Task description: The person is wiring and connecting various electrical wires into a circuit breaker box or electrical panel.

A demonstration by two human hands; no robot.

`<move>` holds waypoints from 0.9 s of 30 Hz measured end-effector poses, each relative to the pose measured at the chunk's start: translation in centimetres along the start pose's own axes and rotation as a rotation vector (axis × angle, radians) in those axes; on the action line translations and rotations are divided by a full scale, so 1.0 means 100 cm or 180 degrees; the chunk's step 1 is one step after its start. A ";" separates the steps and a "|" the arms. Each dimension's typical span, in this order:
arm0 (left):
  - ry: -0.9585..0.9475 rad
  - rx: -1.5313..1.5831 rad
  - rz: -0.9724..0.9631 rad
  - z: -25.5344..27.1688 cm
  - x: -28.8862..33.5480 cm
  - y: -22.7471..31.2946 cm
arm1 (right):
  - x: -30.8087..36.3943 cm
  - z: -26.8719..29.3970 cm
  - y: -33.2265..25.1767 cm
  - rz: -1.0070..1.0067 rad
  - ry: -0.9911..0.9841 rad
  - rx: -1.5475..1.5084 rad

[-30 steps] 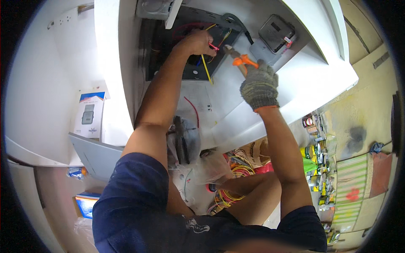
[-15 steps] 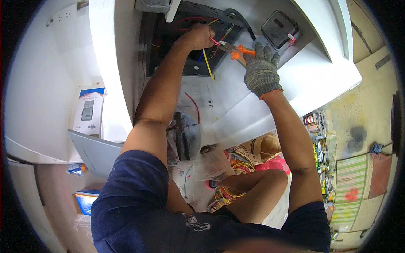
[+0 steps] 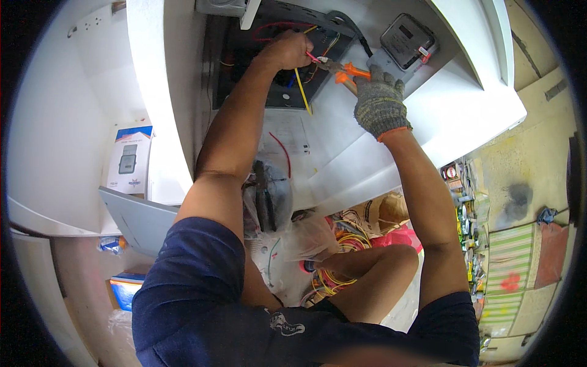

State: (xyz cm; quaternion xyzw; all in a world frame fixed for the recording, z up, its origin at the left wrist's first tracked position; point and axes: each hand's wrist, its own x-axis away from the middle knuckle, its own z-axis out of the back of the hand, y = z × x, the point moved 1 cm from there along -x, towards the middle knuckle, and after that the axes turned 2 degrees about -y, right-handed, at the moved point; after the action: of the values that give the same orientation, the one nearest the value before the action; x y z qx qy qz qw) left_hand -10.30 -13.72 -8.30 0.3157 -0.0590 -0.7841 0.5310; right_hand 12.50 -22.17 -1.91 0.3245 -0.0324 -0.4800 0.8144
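Inside the white cabinet, my bare left hand (image 3: 287, 50) is closed around a red wire (image 3: 312, 57) at the front of a dark metal electrical box (image 3: 241, 85). My right hand (image 3: 380, 96), in a grey knitted glove with an orange cuff, grips pliers (image 3: 351, 74) with orange handles. The pliers' jaws are at the end of the red wire, just right of my left hand. A yellow wire (image 3: 302, 92) hangs below my left hand. More thin coloured wires lie inside the box, partly hidden by my hand and arm.
An electric meter (image 3: 408, 41) is at the box's right. A loose red wire (image 3: 280, 150) and a plastic bag (image 3: 285, 199) with dark-handled tools lie below. Coiled yellow wires (image 3: 330, 282) are near my leg. A grey panel (image 3: 137, 217) leans left, beside a white carton (image 3: 129, 160).
Very little differs. Both hands keep their hold on the wire and the pliers, and the whole view has shifted by a few pixels.
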 end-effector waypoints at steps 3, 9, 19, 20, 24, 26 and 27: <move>0.0100 -0.0035 0.0018 0.000 0.001 -0.001 | -0.004 0.001 0.006 -0.0040 -0.0450 -0.0540; 0.0265 0.0012 -0.0197 -0.001 0.002 0.000 | -0.003 0.000 0.009 0.0231 -0.0082 -0.0246; 0.0115 -0.0201 -0.0147 0.001 0.000 0.005 | -0.008 -0.006 0.015 0.0382 -0.0099 -0.0381; 0.0123 -0.0320 -0.0124 0.001 0.000 0.006 | -0.008 -0.007 0.015 0.0377 -0.0087 -0.0415; 0.0245 -0.0277 -0.0083 0.001 0.000 0.006 | -0.007 -0.012 0.012 0.0142 -0.0348 -0.0968; 0.0410 -0.0101 -0.0132 0.000 -0.001 0.003 | -0.004 -0.017 0.010 0.0202 -0.0428 -0.1189; 0.0411 -0.0118 -0.0123 -0.002 -0.001 0.001 | -0.003 -0.022 0.009 0.0241 -0.0512 -0.1404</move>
State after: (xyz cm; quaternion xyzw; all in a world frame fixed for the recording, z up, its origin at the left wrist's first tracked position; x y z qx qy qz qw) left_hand -10.05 -13.61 -8.34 0.3568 -0.0040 -0.7733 0.5242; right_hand 13.87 -20.59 -3.01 0.0979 -0.0036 -0.4689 0.8778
